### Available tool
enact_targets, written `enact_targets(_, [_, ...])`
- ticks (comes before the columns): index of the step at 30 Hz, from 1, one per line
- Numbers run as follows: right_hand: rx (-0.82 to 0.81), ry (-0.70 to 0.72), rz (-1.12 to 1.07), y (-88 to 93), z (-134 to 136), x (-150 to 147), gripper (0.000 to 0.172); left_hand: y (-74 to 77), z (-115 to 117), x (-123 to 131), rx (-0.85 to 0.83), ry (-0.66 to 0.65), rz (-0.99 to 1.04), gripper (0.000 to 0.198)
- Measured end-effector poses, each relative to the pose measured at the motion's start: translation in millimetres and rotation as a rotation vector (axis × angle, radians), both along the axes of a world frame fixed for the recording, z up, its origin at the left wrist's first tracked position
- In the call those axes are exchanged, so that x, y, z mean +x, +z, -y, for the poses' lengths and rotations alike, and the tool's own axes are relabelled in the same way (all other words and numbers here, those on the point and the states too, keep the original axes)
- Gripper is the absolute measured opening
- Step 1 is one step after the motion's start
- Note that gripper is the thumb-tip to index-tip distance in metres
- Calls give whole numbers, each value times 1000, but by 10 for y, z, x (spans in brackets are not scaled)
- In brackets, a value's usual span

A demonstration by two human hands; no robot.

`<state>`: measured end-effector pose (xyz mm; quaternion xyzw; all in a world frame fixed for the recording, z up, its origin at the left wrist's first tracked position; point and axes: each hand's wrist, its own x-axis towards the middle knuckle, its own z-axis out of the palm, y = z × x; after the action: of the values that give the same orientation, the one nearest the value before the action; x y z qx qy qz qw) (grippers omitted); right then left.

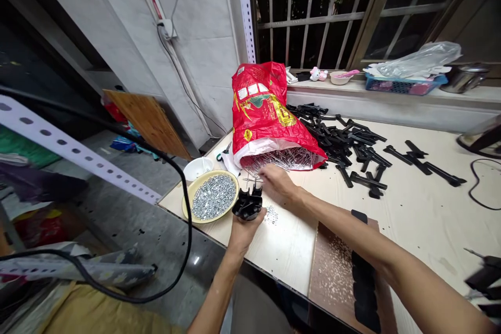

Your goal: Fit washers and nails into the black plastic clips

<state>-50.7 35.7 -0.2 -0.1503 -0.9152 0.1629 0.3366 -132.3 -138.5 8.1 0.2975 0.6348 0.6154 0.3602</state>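
My left hand is closed around a small bunch of black plastic parts, held upright over the table's front edge. Just beyond it my right hand is pinched at the mouth of a red printed bag. Thin metal rods show at its fingertips; how many it grips I cannot tell. The bag lies tipped towards me, its white lining showing, full of similar rods. Beside my left hand sits a yellow bowl of small silvery nuts. A few loose metal bits lie near my left thumb.
Many black plastic pieces are heaped behind and right of the bag. A white bowl stands behind the yellow one. Under my right forearm lies a brown board with black pads. A black cable loops across the left foreground.
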Motion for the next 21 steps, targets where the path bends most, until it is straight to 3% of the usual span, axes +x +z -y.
enact_targets(2, [-287, -91, -308, 224, 129, 107, 25, -52, -26, -13, 13, -5, -90, 34])
enact_targets(4, [-498, -78, -498, 481, 296, 217, 41, -78, -55, -5, 48, -38, -151, 34])
enact_targets(7, [-658, 52, -616, 763, 539, 316, 38, -69, -96, 46, 62, -68, -197, 30])
enact_targets(9, [-697, 106, -620, 825, 652, 333, 33, -45, -112, 85, 57, -68, -213, 26])
enact_targets(12, [-659, 92, -557, 797, 752, 337, 30, -8, -115, 107, 56, -73, -240, 24])
enact_targets(17, [-421, 111, -418, 785, 756, 392, 18, 43, -48, 69, 45, -54, -278, 27])
enact_targets(19, [-338, 48, -374, 755, 643, 400, 15, 73, 6, 59, 58, -36, -235, 29])
enact_targets(21, [-260, -114, -223, 644, 470, 374, 16, 110, 63, 52, 55, -12, -180, 27])
